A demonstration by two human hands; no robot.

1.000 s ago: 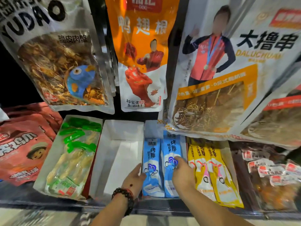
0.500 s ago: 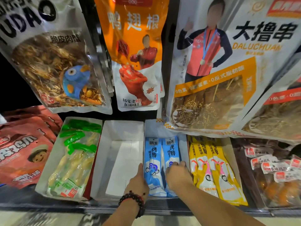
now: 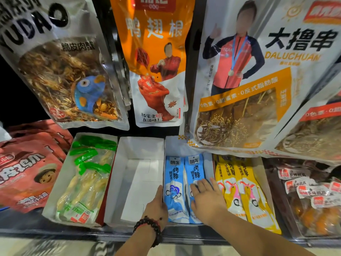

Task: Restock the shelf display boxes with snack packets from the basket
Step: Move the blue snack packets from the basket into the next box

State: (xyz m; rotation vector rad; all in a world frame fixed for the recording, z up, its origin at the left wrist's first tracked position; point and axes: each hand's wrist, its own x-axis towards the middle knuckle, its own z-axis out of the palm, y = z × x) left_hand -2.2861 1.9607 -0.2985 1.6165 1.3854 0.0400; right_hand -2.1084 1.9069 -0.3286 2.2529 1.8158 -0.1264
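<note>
Two blue packets (image 3: pixel 184 187) lie side by side in a white box (image 3: pixel 184 145) on the shelf (image 3: pixel 184 235), between an empty box (image 3: pixel 140 150) and a row of yellow packets (image 3: pixel 245 189). The right hand (image 3: pixel 206 194) rests flat on the right-hand blue packet, fingers straight and spread — gripping nothing. The left hand (image 3: pixel 156 206) presses its straight fingers against the wall between the empty box and the blue packets; a dark bead bracelet (image 3: pixel 149 226) circles that wrist.

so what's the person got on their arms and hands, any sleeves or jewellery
Both forearms are bare, with no sleeves in view. The left hand has a bracelet of dark round beads at the wrist, with a little red among them. The right hand wears nothing: no gloves, no rings to be seen.
</note>
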